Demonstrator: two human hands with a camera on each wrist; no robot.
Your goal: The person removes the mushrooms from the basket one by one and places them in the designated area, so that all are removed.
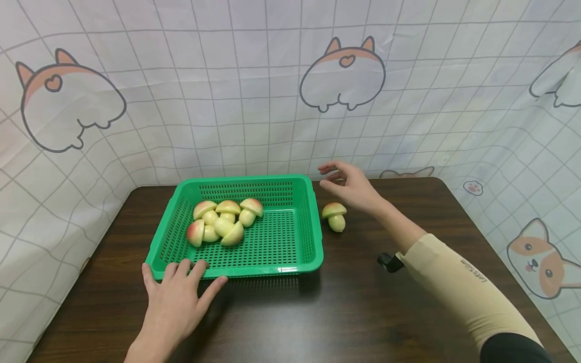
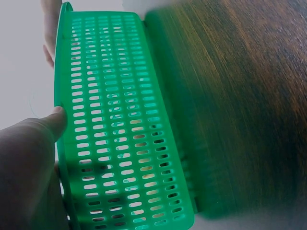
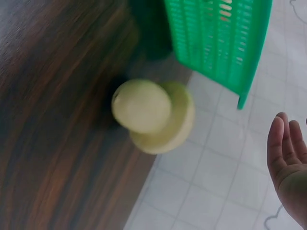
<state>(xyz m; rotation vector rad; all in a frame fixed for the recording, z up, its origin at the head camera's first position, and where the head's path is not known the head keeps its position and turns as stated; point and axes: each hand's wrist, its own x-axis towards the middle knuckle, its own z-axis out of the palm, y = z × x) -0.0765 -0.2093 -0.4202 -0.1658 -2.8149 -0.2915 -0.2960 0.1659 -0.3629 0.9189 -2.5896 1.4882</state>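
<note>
Grid-patterned white cloth (image 1: 254,136) backs a dark wooden table (image 1: 354,312).

The basket (image 1: 272,271) looks like smooth, glossy plastic, the mushroom-shaped pieces (image 1: 228,207) smooth and largely matt, the table (image 1: 354,302) grained wood, faintly shiny at the near side, the far backdrop (image 1: 254,126) creased matt cloth, and the sleeve (image 1: 463,282) at right smooth matt fabric.

Screened-off tabletop nook, room type unclear — corgi-print sheet (image 1: 245,75) behind right hand (image 1: 351,188), dark wood-look table (image 1: 363,312) below left hand (image 1: 174,305).
</note>
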